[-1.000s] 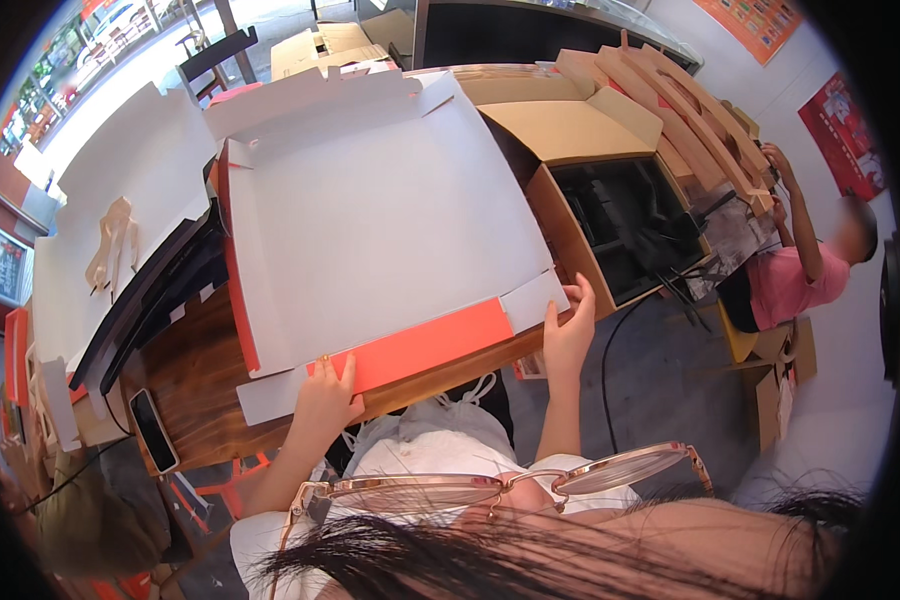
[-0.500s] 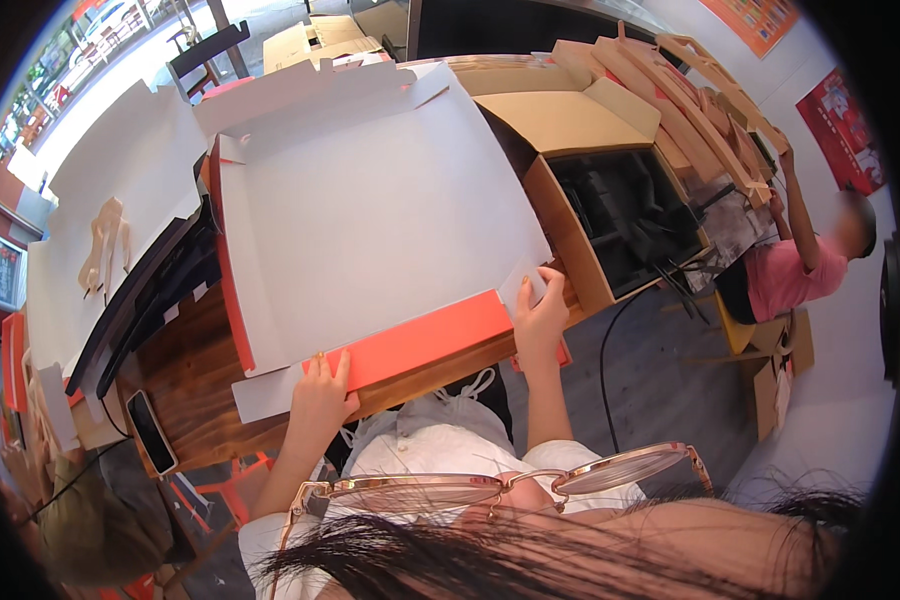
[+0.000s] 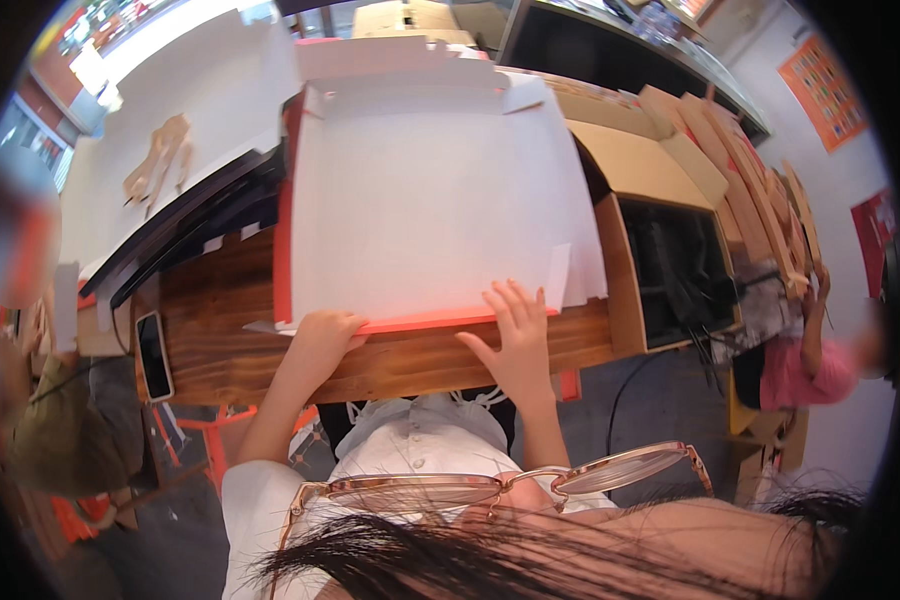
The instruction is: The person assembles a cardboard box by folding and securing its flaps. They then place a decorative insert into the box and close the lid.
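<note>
The shallow box [image 3: 430, 210], white inside with red sides, lies open on the wooden table [image 3: 230, 325], straight beyond the person's two hands, its near edge right at their fingers. The left hand [image 3: 327, 333] sits at the near left corner, fingers bent over the red near edge [image 3: 425, 323]; from here I can't tell whether it pinches the cardboard or just presses on it. The right hand [image 3: 515, 325] is spread wide and clasps nothing, thumb out to the left, its fingers reaching across the right part of that edge, with a small white flap [image 3: 559, 272] just to its right. Off to the right stands a brown carton [image 3: 625, 280] with black contents [image 3: 670, 250]; on the left, near the table's edge, lies a phone [image 3: 154, 357].
</note>
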Action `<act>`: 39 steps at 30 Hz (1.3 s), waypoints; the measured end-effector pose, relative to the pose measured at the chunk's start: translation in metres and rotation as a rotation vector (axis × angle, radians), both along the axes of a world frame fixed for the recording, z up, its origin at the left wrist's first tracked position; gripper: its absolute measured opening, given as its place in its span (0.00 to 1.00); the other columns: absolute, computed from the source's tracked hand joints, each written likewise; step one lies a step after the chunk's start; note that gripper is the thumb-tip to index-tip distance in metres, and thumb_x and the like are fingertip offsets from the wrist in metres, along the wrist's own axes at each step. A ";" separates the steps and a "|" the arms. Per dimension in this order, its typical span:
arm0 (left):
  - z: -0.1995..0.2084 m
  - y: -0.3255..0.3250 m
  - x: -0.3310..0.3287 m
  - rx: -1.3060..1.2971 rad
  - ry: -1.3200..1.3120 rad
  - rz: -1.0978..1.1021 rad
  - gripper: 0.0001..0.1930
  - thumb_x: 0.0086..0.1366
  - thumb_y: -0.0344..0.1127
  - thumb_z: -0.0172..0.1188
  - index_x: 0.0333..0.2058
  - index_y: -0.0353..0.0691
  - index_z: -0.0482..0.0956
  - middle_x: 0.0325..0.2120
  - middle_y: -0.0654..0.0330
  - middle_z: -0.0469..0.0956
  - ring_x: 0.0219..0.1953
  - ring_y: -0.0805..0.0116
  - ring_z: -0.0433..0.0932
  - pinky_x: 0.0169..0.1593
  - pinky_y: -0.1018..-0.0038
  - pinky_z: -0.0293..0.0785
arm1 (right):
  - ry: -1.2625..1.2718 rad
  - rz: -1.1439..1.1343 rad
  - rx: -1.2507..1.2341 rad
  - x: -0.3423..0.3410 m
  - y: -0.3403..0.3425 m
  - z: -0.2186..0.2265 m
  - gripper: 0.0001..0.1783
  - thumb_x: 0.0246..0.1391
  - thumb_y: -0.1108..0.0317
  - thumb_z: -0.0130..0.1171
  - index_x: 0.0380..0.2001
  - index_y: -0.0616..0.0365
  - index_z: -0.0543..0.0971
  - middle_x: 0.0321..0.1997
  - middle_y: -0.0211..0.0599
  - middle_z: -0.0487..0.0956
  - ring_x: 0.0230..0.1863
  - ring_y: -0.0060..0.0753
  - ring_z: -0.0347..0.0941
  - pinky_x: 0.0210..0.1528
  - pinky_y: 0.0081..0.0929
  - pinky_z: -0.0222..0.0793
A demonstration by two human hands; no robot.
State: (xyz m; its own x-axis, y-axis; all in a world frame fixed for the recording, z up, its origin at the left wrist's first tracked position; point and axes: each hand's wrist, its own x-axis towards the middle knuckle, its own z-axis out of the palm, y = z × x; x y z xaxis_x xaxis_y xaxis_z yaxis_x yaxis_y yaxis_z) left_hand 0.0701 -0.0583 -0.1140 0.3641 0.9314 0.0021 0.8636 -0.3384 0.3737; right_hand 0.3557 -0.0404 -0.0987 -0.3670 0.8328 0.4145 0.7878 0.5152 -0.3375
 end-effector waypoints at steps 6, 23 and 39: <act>0.004 -0.011 0.007 -0.041 0.032 0.019 0.11 0.54 0.35 0.63 0.36 0.38 0.79 0.30 0.55 0.79 0.36 0.56 0.77 0.42 0.63 0.73 | -0.020 0.153 -0.066 -0.053 -0.009 -0.023 0.18 0.48 0.61 0.64 0.41 0.56 0.76 0.43 0.35 0.77 0.49 0.37 0.71 0.59 0.44 0.55; 0.049 -0.036 -0.055 0.115 0.017 0.063 0.21 0.50 0.25 0.64 0.44 0.37 0.73 0.48 0.54 0.72 0.56 0.57 0.68 0.69 0.58 0.51 | 0.060 0.045 -0.048 -0.012 -0.002 -0.023 0.10 0.44 0.65 0.67 0.29 0.56 0.77 0.30 0.33 0.76 0.37 0.38 0.70 0.50 0.37 0.57; 0.048 -0.040 -0.039 -0.006 -0.147 0.265 0.10 0.56 0.38 0.64 0.29 0.41 0.74 0.26 0.57 0.77 0.30 0.56 0.77 0.56 0.64 0.71 | 0.128 0.041 -0.082 0.026 0.009 -0.013 0.11 0.42 0.65 0.68 0.27 0.57 0.79 0.28 0.33 0.76 0.35 0.37 0.70 0.48 0.34 0.58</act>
State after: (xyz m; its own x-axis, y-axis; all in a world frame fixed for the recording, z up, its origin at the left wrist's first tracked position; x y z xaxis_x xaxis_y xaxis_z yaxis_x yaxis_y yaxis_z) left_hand 0.0310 -0.0985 -0.0662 0.1043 0.9941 0.0309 0.8581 -0.1056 0.5025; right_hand 0.3819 -0.0314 -0.1113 -0.3505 0.8508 0.3915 0.7144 0.5131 -0.4757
